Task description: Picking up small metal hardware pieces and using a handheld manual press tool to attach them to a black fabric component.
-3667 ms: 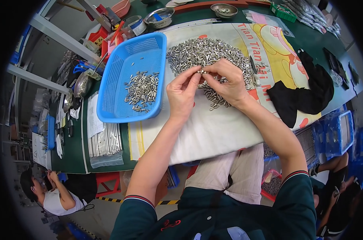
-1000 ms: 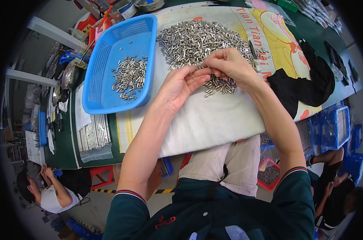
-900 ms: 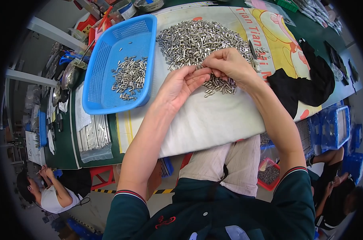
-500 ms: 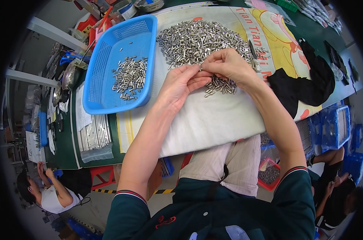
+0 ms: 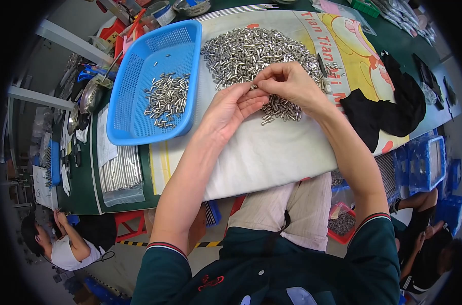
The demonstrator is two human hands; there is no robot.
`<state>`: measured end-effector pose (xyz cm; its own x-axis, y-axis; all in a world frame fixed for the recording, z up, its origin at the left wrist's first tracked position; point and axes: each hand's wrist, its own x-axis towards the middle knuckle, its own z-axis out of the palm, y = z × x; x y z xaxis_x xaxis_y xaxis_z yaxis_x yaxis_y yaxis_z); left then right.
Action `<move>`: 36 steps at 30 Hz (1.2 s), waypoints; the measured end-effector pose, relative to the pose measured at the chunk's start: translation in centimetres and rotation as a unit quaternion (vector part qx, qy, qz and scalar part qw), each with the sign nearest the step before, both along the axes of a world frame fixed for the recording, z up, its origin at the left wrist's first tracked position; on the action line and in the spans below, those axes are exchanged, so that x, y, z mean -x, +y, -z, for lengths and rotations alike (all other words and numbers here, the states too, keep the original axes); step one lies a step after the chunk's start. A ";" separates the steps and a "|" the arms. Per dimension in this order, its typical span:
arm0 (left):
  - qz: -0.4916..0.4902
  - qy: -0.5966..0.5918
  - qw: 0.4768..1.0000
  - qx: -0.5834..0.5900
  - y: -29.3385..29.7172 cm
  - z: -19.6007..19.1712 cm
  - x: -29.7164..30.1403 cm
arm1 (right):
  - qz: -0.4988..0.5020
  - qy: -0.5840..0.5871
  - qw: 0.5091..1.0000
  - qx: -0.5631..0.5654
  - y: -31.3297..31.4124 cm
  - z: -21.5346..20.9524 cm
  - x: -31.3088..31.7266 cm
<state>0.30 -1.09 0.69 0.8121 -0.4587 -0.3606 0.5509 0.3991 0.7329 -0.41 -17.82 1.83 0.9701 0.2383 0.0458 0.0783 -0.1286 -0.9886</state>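
Note:
My left hand [image 5: 234, 105] and my right hand [image 5: 288, 86] meet fingertip to fingertip at the near side of a heap of small silvery metal pins [image 5: 251, 51]. Between the pinched thumbs and forefingers is a small metal pin [image 5: 254, 87], mostly covered by the fingers. Both hands are closed around it; the left hand's other fingers curl loosely beneath. Left of the heap, a blue plastic basket [image 5: 120, 96] holds a smaller pile of similar metal pins [image 5: 167, 97].
A printed cloth [image 5: 271, 157] lies under the heap. Black fabric [image 5: 366, 114] rests to the right. Thin metal rods [image 5: 120, 170] in a bag lie left of the cloth. One person [image 5: 78, 244] sits at lower left, another [image 5: 424, 239] at lower right.
My hands stay nearly in place, with a slight shift of the right fingers over the pin. The person at lower left has raised their hands a little.

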 end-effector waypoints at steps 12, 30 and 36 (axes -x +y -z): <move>0.001 0.000 1.000 0.014 0.0 0.1 0.0 | 0.031 -0.111 0.991 0.067 0.1 0.6 -0.4; -0.006 0.056 0.995 0.076 0.3 0.6 -0.1 | 0.035 -0.119 0.990 0.072 0.5 0.6 -0.3; -0.019 0.055 0.996 0.073 -0.3 0.2 -0.2 | 0.040 -0.116 0.989 0.084 0.1 0.6 -0.3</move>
<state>0.47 -1.43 0.53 0.7893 -0.4822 -0.3802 0.6070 0.5188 0.6020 -0.11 -17.71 1.26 0.9541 0.1851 0.2355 0.2836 -0.3051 -0.9091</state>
